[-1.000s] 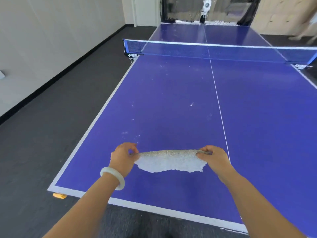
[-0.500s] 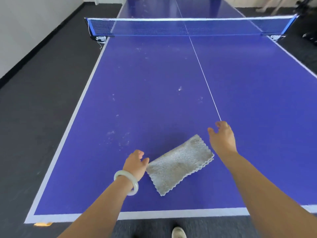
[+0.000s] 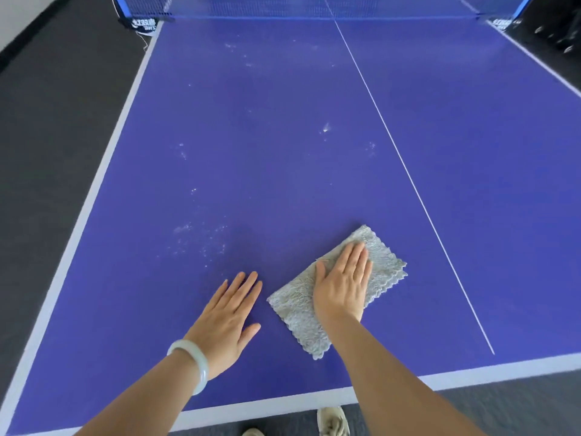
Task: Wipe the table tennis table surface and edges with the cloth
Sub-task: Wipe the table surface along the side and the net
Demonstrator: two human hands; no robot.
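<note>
Right hand flat on the cloth, fingers straight and together, pressing down, not clutching. The cloth lies folded and slantwise on the table; one corner pokes out past my fingertips, the other trails back beside my wrist.

Left hand flat on bare blue just beside the cloth, not touching it, fingers relaxed and straight, holding nothing. Bracelet on that wrist.

Progress, as I judge it: barely begun. Dust specks sit just ahead of my left fingertips, unwiped. A white smear lies well ahead of my right fingers, with fainter marks further on toward the net. No clean swath shows anywhere that I can tell.

Left to do: this whole half ahead of both hands, the part beyond the centre line off my right fingers, then the white edge band behind my wrists and the one outboard of my left hand
</note>
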